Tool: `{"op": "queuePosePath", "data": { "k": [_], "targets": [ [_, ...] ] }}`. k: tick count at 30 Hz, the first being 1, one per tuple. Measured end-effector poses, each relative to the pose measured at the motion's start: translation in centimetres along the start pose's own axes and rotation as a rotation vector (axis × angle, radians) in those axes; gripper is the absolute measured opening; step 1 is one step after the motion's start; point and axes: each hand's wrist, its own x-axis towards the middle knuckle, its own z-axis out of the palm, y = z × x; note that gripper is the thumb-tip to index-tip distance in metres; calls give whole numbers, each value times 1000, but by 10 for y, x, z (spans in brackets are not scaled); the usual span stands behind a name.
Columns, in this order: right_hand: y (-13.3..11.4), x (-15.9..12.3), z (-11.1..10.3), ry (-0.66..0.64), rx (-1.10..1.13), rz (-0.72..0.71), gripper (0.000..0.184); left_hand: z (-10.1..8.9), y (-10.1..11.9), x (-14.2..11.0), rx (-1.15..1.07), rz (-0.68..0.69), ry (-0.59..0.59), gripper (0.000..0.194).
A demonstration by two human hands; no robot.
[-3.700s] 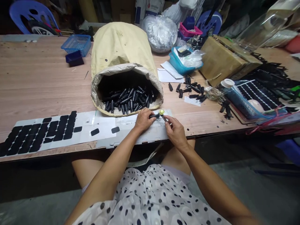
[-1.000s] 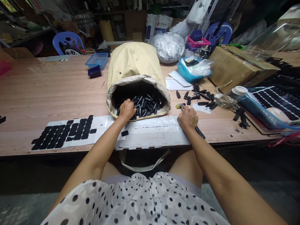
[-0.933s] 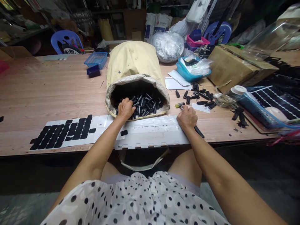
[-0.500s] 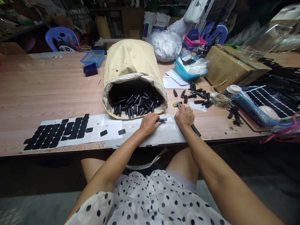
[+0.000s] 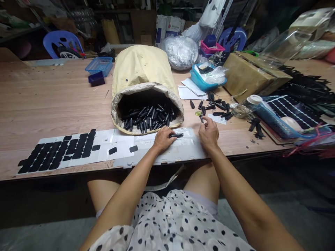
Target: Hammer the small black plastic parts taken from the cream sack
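My left hand (image 5: 162, 138) rests on the grey-white board (image 5: 146, 153) at the table's front edge. Its fingers are closed on a slim black part (image 5: 176, 135) with a forked-looking tip pointing right. To the right, my right hand (image 5: 208, 133) grips a small hammer, its yellow head (image 5: 199, 113) and a short metal shaft showing above the fingers; the handle is hidden by the hand. Just behind the left hand, a cream sack (image 5: 143, 64) lies with its mouth facing me. Many black tapered parts (image 5: 149, 118) fill its opening.
Loose black parts (image 5: 217, 105) lie beyond the right hand. Black rounded stickers (image 5: 56, 150) cover a white sheet at left. Blue baskets (image 5: 101, 64), a turquoise basin (image 5: 206, 82), a cardboard box (image 5: 253, 76) and a blue tray (image 5: 282, 122) stand around the table.
The hammer has turned in my right hand: its head now faces more towards me, and the black handle seen below the hand is hidden. The left hand stays on the black part. The view has shifted slightly.
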Motion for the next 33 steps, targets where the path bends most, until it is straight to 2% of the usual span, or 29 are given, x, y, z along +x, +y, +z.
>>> {"op": "queuePosePath", "data": {
  "k": [3,6,11,16,21,27,29,33],
  "targets": [
    [-7,-28,-16,-111,224,-108,38,0,2,-1,-19,-16,-4,13],
    [-17,-54,-24,-215,323,-178,37,0,4,0,-20,-40,-9,14],
    [-22,-71,-18,-192,313,-254,35,1,7,0,-5,-55,-1,12],
    [-16,-72,-12,-229,265,-280,34,3,9,1,16,-52,-6,10],
    [-29,-78,-17,-214,221,-290,37,6,10,2,33,-62,-4,10],
    [-32,-81,-14,-291,170,-264,37,4,13,1,34,-80,-22,9],
    [-27,-71,-16,-253,132,-241,38,3,15,1,25,-85,-24,10],
    [-12,-33,-17,-86,-37,-122,39,2,18,0,28,-83,-31,10]
  ]
}}
